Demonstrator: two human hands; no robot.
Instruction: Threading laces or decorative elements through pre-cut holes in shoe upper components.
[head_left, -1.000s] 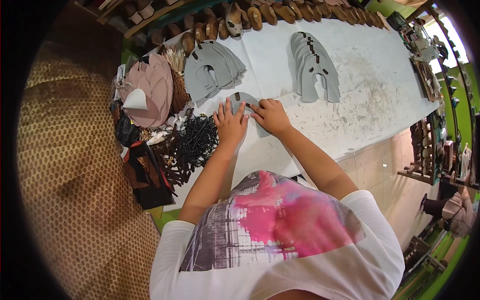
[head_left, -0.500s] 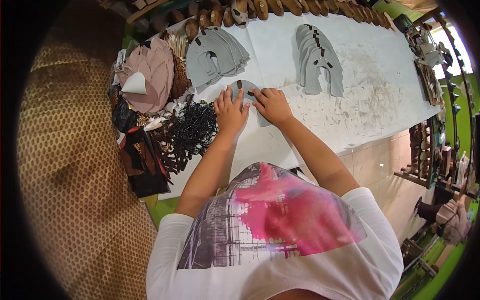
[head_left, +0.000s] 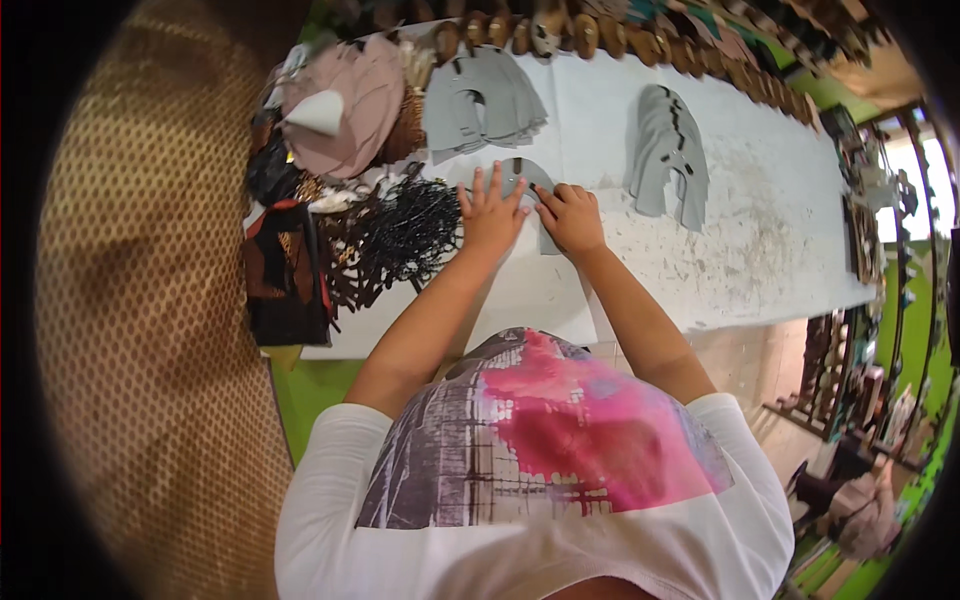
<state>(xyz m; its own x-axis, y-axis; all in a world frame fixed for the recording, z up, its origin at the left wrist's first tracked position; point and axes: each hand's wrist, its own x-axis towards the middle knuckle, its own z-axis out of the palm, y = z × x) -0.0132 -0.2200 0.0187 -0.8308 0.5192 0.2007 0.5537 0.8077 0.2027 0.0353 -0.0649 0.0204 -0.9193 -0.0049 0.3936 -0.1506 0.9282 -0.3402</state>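
touching gray piece | left hand: spread flat | right hand: curled, pinch unclear

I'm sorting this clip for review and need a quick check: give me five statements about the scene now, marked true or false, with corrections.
1. The left hand and the right hand are both at the same curved grey piece. True.
2. The tangle of black strands lies to the right of the right hand. False: it lies to the left of the left hand.
3. A pale curled piece lies on the pile of pinkish pieces. True.
4. The wooden shoe forms line the table's near edge. False: they line its far edge.
5. The left hand is closed into a fist. False: its fingers are spread.
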